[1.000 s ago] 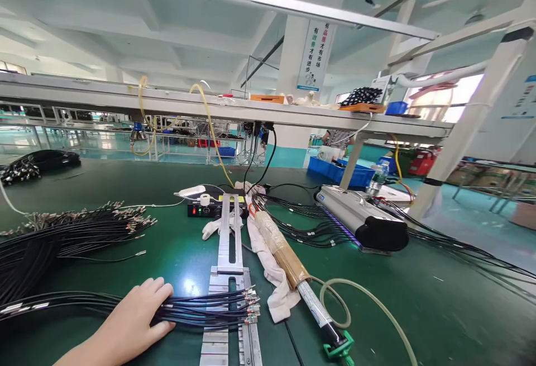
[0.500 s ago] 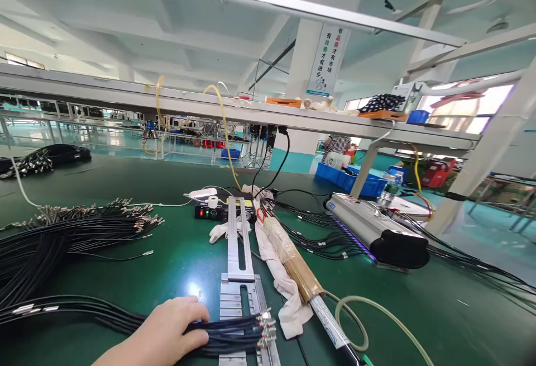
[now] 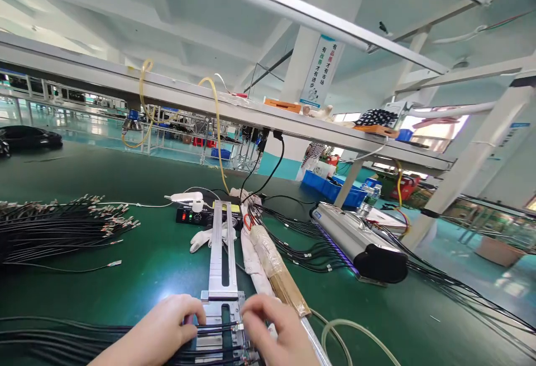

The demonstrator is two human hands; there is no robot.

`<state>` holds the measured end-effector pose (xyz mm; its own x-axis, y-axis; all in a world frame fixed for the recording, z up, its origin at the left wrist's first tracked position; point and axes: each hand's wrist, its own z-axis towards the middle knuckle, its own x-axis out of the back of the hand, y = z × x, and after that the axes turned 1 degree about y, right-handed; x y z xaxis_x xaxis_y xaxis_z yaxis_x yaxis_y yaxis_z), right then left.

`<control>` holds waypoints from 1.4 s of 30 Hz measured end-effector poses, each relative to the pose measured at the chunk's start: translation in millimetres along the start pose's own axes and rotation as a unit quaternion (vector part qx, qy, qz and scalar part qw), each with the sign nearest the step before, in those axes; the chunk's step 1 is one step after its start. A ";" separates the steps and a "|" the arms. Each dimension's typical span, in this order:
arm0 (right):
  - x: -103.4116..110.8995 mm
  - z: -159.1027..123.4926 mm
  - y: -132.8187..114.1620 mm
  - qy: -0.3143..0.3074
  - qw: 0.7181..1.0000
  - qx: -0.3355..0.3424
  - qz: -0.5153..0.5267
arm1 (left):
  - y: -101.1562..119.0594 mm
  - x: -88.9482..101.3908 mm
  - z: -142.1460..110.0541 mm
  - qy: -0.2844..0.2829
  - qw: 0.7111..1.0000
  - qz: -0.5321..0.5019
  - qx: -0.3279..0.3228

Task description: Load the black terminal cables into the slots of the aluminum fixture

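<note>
My left hand (image 3: 161, 332) presses down on a bundle of black cables (image 3: 75, 341) whose metal-tipped ends lie across a slotted metal fixture (image 3: 220, 254) on the green table. My right hand (image 3: 274, 329) has its fingers on the cable tips at the fixture's right edge. Just right of the fixture lie a white cloth (image 3: 251, 260) and a brown-wrapped dispensing syringe (image 3: 278, 271) with a pale tube (image 3: 355, 332).
A larger heap of black cables with metal tips (image 3: 54, 229) lies at the left. A small black controller box (image 3: 195, 216) sits behind the fixture, and a long grey lamp unit (image 3: 355, 237) at the right. More cables (image 3: 310, 248) run between them. An overhead shelf (image 3: 209, 106) spans the bench.
The view has tilted and shifted. My left hand slid the cable bundle rightward onto the fixture, and my right hand has come into view, touching the cable tips.
</note>
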<state>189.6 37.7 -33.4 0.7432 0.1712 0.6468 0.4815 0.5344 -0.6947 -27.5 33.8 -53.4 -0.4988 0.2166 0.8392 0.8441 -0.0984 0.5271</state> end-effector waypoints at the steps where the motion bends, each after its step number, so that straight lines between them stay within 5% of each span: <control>1: -0.8 8.7 12.6 0.046 0.998 -0.028 0.016 | -3.2 2.8 2.1 0.003 1.000 -0.004 0.003; 4: -14.0 19.8 44.4 0.129 0.987 -0.079 0.061 | -13.6 11.2 6.6 0.013 1.000 -0.002 0.008; 8: -34.4 13.9 63.0 0.150 0.980 -0.095 0.088 | -23.0 12.4 12.3 0.021 0.999 0.031 0.013; 18: -36.5 12.5 60.4 0.119 0.990 -0.064 0.031 | -20.7 -5.4 12.1 -0.018 0.998 0.053 -0.042; 29: -32.8 14.0 53.8 0.075 0.996 -0.037 -0.030 | -28.1 -4.4 8.4 -0.026 0.998 0.041 -0.041; 42: -33.7 12.3 62.3 0.043 0.994 0.010 -0.102 | -29.8 -21.0 7.7 0.049 0.982 0.149 -0.103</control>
<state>188.8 75.5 -94.7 0.6681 -0.0143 0.7439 0.6181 0.5672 -0.5442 -40.7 39.6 -87.7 -0.2605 0.0538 0.9640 0.9027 -0.3407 0.2629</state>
